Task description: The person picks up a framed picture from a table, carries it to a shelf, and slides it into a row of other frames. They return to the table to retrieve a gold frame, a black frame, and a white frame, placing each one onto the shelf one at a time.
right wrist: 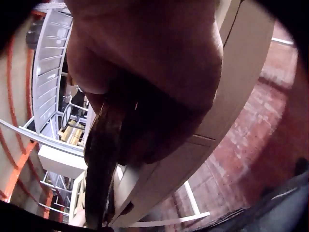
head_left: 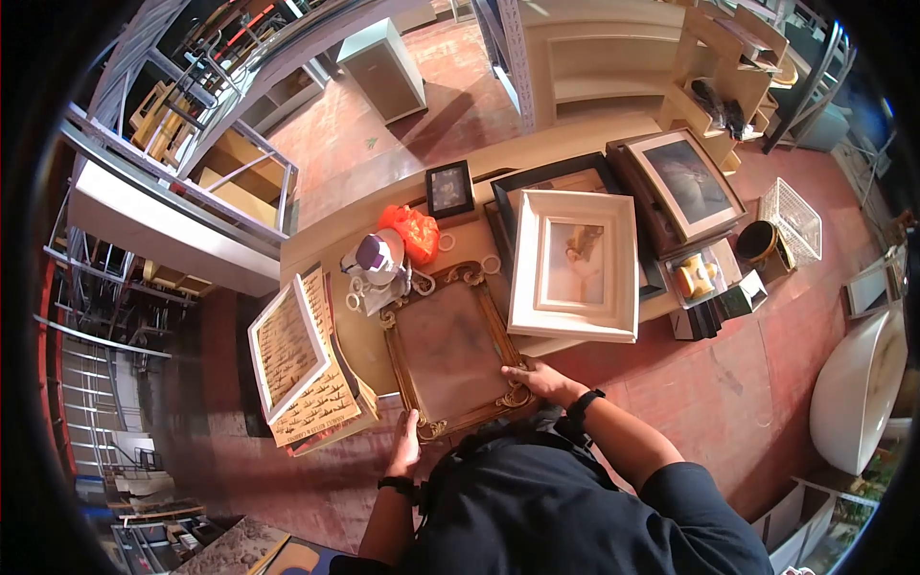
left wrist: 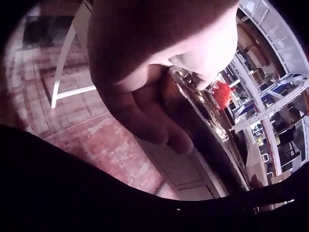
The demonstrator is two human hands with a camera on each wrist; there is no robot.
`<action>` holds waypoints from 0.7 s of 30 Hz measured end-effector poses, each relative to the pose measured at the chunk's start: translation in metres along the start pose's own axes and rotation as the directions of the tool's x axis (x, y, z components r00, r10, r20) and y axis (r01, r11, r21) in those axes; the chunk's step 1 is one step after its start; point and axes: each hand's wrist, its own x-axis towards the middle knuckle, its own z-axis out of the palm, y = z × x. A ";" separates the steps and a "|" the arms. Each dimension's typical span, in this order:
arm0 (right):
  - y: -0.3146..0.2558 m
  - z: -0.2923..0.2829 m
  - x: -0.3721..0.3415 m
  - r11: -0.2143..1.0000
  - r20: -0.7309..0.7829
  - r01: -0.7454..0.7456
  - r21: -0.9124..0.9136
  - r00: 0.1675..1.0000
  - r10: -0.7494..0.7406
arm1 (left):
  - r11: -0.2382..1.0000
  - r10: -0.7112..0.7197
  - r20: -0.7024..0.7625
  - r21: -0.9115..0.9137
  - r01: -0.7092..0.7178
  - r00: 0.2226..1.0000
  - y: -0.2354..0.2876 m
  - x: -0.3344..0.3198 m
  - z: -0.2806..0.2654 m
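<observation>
An ornate gold picture frame point(head_left: 450, 355) with scrolled corners and a dull brown panel is tilted in front of the person, over the near edge of the table. At its lower left corner, the left hand point(head_left: 407, 448) grips the rim. The right hand point(head_left: 544, 381) holds the right side near the lower right scroll, thumb on the front. In the left wrist view, curled fingers point(left wrist: 166, 133) wrap under the frame's edge point(left wrist: 207, 118). The right wrist view has the other hand point(right wrist: 149, 72) dark and shadowed around the frame's side point(right wrist: 101, 154).
Left of the gold frame lies a stack of printed sheets point(head_left: 321, 407) under a white frame point(head_left: 287, 350). A red plastic bag point(head_left: 412, 233), a purple-topped item point(head_left: 372, 254) and a small black frame point(head_left: 449, 189) stand behind. To the right are a cream frame point(head_left: 573, 321) and a brown box frame point(head_left: 685, 182).
</observation>
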 end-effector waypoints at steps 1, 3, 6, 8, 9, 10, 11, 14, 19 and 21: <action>0.008 0.000 0.003 0.986 0.012 0.167 0.005 0.986 -0.167 | 1.000 -0.001 -0.008 -0.002 0.001 1.000 -0.010 0.004 -0.007; 0.021 0.001 0.003 0.990 0.040 0.138 0.024 0.990 -0.139 | 0.998 -0.032 -0.035 -0.062 0.030 0.999 -0.030 0.019 -0.024; 0.004 0.018 -0.022 0.986 0.064 0.127 0.111 0.989 -0.134 | 0.978 -0.138 -0.049 -0.164 0.128 0.989 -0.033 0.025 -0.038; -0.003 0.033 -0.034 0.974 0.063 0.137 0.182 0.987 -0.151 | 0.969 -0.182 -0.052 -0.178 0.171 0.982 -0.036 0.030 -0.049; -0.001 0.040 -0.037 0.967 0.085 0.186 0.174 0.975 -0.203 | 0.991 -0.124 -0.099 -0.053 0.120 0.987 -0.039 0.033 -0.055; 0.000 0.045 -0.039 0.957 0.104 0.239 0.166 0.961 -0.258 | 0.995 -0.057 -0.134 0.076 0.067 0.989 -0.043 0.040 -0.063; -0.003 0.050 -0.043 0.970 0.110 0.232 0.074 0.965 -0.239 | 0.993 -0.049 -0.100 0.105 0.060 0.994 -0.045 0.049 -0.068; 0.005 0.065 -0.042 0.948 0.111 0.315 -0.052 0.945 -0.308 | 0.987 0.046 -0.062 0.155 -0.036 0.997 -0.035 0.052 -0.061; -0.025 0.118 -0.085 0.858 -0.060 0.423 -0.291 0.887 -0.458 | 0.994 -0.106 0.316 0.056 0.093 0.943 -0.031 0.064 -0.068; -0.045 0.149 -0.110 0.784 -0.118 0.435 -0.442 0.839 -0.532 | 0.989 -0.137 0.425 0.009 0.148 0.895 -0.049 0.074 -0.072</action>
